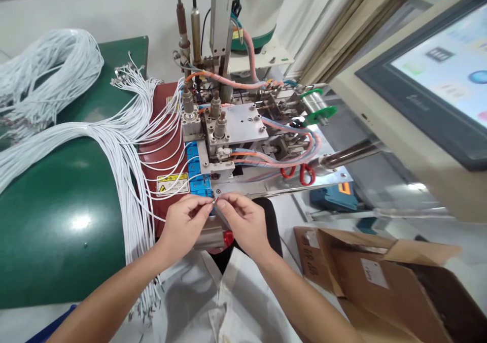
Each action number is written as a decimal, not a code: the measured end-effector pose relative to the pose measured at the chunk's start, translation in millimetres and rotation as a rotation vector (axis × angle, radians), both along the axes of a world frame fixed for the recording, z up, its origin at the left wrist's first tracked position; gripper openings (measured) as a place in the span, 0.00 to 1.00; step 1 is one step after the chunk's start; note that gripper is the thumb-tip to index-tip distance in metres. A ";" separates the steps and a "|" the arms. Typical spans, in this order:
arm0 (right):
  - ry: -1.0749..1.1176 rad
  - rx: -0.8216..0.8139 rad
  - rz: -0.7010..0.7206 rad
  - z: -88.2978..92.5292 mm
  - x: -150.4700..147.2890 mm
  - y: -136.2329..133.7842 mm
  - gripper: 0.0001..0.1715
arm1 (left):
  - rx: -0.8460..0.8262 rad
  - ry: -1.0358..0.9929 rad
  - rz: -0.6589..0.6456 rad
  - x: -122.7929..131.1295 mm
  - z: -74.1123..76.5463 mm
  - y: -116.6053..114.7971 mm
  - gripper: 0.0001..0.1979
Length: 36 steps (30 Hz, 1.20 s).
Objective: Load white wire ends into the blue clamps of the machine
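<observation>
Green tabletop fills the left. Nearest, the left hand and right hand pinch one tiny wire end between them, partly hidden, just before one row of blue blocks. Leftward lie two white cable bundles; behind, one machine with one green-flanged spool.

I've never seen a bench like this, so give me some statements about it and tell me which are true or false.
1. The bare left hand and the bare right hand meet at a small wire end. True.
2. The spool of silvery wire is red at both ends. False: its ends are green.
3. Some of the thin white wires reach the blue blocks. True.
4. The brown cardboard box is shut. False: it is open.
5. The yellow-and-white warning label is on the reddish-brown surface. True.
</observation>
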State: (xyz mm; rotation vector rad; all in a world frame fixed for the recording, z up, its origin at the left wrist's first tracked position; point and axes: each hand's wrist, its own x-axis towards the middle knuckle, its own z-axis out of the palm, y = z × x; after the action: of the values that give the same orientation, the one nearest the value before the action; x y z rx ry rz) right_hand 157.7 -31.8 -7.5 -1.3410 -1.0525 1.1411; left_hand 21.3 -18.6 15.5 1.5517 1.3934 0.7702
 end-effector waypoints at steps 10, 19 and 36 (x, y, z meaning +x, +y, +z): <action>-0.285 0.140 -0.074 3.0 -4.3 -0.6 0.07 | -0.015 -0.084 0.023 4.3 -8.4 -7.2 0.07; -0.071 0.090 -0.042 -2.7 -7.1 3.6 0.06 | -0.109 -0.239 0.133 6.8 -7.5 -7.7 0.05; -0.278 0.335 -0.090 -3.9 -10.3 4.5 0.05 | 0.022 -0.135 0.122 5.2 -13.0 -7.6 0.05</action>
State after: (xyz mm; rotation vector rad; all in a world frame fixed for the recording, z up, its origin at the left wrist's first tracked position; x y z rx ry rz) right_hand 147.4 -27.3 -11.4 -1.2832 -1.3048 0.6852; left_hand 26.5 -26.2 2.5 1.4137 1.3932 0.9493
